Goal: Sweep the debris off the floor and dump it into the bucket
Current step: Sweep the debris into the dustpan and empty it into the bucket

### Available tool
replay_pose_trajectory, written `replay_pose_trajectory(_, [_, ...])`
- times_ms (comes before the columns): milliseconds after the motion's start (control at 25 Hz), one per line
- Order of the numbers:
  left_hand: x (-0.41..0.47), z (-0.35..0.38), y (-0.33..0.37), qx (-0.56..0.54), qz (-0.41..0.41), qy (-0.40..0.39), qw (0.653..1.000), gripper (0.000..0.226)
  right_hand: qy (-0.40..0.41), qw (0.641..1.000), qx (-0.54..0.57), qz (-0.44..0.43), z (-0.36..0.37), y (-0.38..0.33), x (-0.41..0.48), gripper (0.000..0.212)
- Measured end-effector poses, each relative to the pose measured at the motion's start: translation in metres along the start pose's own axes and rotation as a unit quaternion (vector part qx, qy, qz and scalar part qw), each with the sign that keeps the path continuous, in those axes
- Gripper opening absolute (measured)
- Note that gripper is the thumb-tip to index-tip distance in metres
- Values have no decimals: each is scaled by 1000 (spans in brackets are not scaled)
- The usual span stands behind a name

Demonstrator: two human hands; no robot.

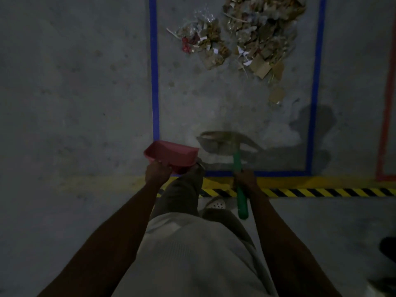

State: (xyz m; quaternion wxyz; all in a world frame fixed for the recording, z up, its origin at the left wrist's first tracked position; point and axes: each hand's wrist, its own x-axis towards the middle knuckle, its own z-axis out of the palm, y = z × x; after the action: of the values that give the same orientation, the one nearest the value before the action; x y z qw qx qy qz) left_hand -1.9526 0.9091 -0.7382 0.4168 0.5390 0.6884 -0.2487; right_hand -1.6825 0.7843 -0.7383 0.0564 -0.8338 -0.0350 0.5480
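Note:
A heap of debris point(257, 33), made of cardboard scraps, paper bits, plastic wrap and dry leaves, lies on the grey concrete floor at the top of the view, with one stray cardboard piece point(276, 94) below it. My left hand point(157, 171) grips the near edge of a pink dustpan point(171, 155), held above the floor. My right hand point(245, 181) grips the green handle of a hand broom point(240, 189); its blurred brush head point(222, 142) hovers well short of the debris. No bucket is in view.
Blue tape point(154, 82) outlines a rectangle around the debris, with its right side point(317, 82) and near side by my feet. A yellow-black hazard stripe point(321, 192) runs across the floor. Red tape point(387, 103) marks the far right. A dark object point(389, 247) sits at the right edge.

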Motion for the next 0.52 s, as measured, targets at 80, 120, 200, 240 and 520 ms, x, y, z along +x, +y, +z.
replay_pose_trajectory(80, [-9, 5, 7, 19, 8, -5, 1000, 47, 40, 999, 24, -14, 5, 8, -11, 28])
replay_pose_trajectory(120, [-14, 6, 12, 39, 16, -11, 999, 47, 47, 998, 38, -30, 6, 17, -22, 26])
replay_pose_trajectory(200, [-26, 11, 21, 45, 29, -6, 999, 48, 22, 995, 69, -63, 3, 40, -48, 21])
replay_pose_trajectory(240, [-30, 12, 25, 39, 31, 1, 999, 49, -7, 994, 82, -73, 1, 52, -59, 21])
replay_pose_trajectory(520, [-84, 48, 19, 50, 37, 43, 997, 49, -184, 972, 118, -83, -8, 117, -86, 23])
